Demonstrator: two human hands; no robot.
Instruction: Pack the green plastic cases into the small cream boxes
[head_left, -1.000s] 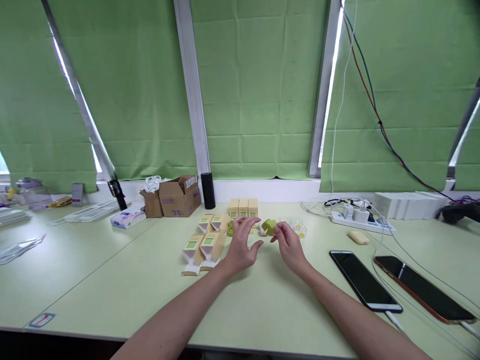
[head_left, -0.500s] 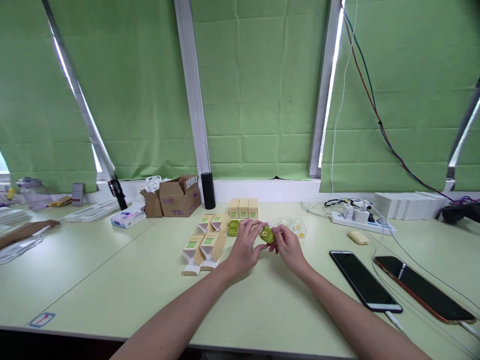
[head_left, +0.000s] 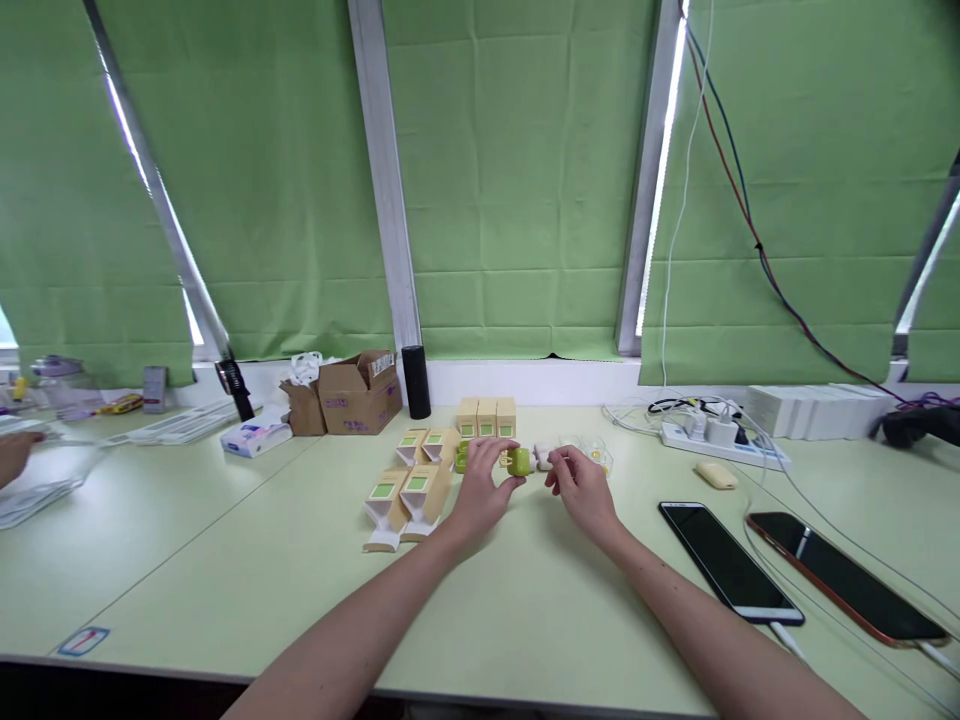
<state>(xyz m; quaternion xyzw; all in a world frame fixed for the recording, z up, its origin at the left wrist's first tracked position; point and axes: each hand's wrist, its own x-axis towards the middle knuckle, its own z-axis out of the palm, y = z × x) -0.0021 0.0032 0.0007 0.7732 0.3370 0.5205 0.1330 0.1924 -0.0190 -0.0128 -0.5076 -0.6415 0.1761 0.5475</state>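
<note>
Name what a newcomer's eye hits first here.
The large green blinds filling the upper view. Then, mid-table, the left hand gripping a small green item, the right hand close on its right. Two dark-screened phones, one white-edged, one orange-edged, stand out at the right.

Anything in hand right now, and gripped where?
Left hand holds a small green item by its left side, between thumb and fingers. Right hand: can't tell.

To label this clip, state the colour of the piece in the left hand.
Green, head view.
</note>
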